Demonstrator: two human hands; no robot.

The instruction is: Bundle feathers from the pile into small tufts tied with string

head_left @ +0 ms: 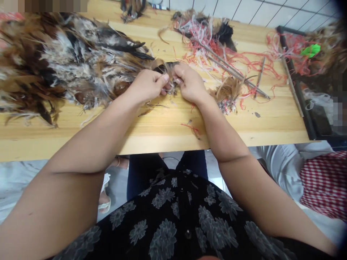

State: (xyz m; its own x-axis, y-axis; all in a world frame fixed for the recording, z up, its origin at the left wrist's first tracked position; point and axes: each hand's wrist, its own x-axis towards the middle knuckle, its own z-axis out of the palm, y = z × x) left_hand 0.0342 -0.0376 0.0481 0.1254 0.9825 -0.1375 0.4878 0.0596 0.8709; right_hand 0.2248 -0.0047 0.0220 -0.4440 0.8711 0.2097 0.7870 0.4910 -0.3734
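two hands meet above the pale wooden desk point(162, 126): left hand point(148, 86) and right hand point(191, 85) each keep a narrow grip, pinching a small tuft of brown and white feathers point(170, 87) beside the large brown feather pile point(67, 61).

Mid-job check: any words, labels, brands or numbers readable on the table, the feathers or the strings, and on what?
None: no readable text anywhere.
The wooden table, feather pile, red and white strings and green scrap carry no print.
The left hand and right hand pinch a feather bundle that shows no tag or label.
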